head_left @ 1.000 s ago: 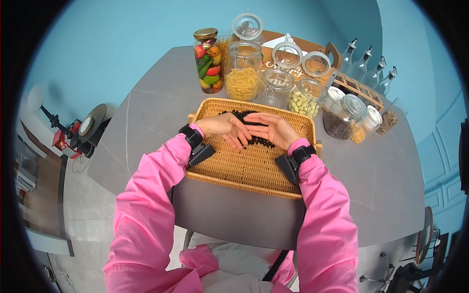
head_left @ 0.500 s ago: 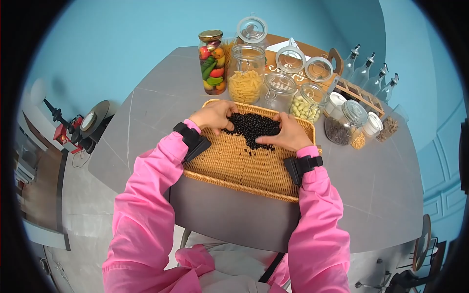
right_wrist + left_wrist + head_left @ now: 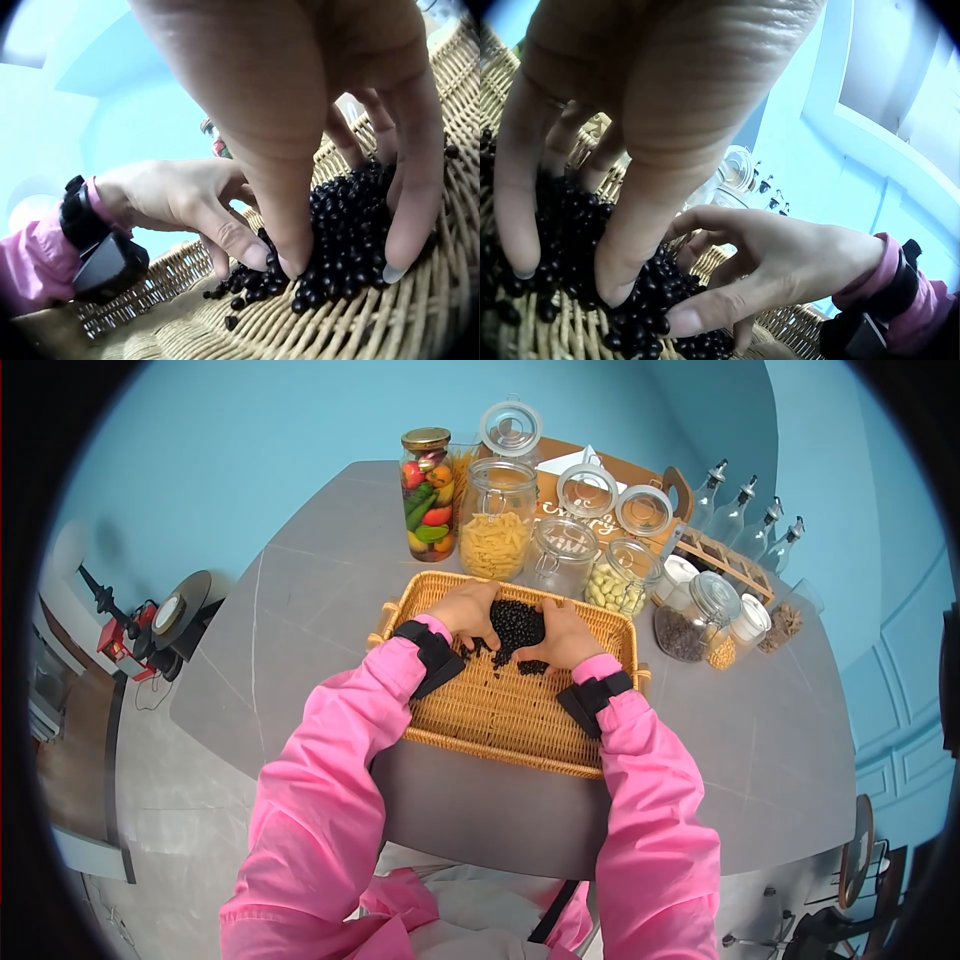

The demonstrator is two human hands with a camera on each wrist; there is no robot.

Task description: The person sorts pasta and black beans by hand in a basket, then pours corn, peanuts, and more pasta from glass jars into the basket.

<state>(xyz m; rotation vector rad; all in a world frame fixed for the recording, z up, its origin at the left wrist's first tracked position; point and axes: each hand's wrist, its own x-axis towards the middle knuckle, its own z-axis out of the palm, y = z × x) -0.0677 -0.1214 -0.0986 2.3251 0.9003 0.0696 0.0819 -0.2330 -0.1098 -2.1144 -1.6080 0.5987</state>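
Observation:
A loose heap of small black beans [image 3: 517, 625] lies toward the far side of a rectangular wicker basket [image 3: 510, 722]. My left hand [image 3: 468, 612] curls over the heap's left side, and my right hand [image 3: 564, 637] curls over its right. Seen from the left wrist, the left thumb and fingers reach down with black beans [image 3: 568, 236] between them. The right wrist view has the right thumb and fingers bent around more black beans [image 3: 341, 232], fingertips down at the weave. Both thumbs come close together at the near edge of the heap. A few beans lie scattered beside it.
Behind the basket stand a tall jar of colourful vegetables [image 3: 428, 500], a pasta jar [image 3: 495, 545], a clear glass jar [image 3: 562, 560] and a jar of pale pieces [image 3: 615, 590]. Rightward are a dark-filled jar [image 3: 684, 632] and several stoppered bottles [image 3: 733, 515].
The hands were close together over the beans with fingers extended, then spread to either side of the heap. Now they have come inward, and the beans are bunched into a narrower heap between them.

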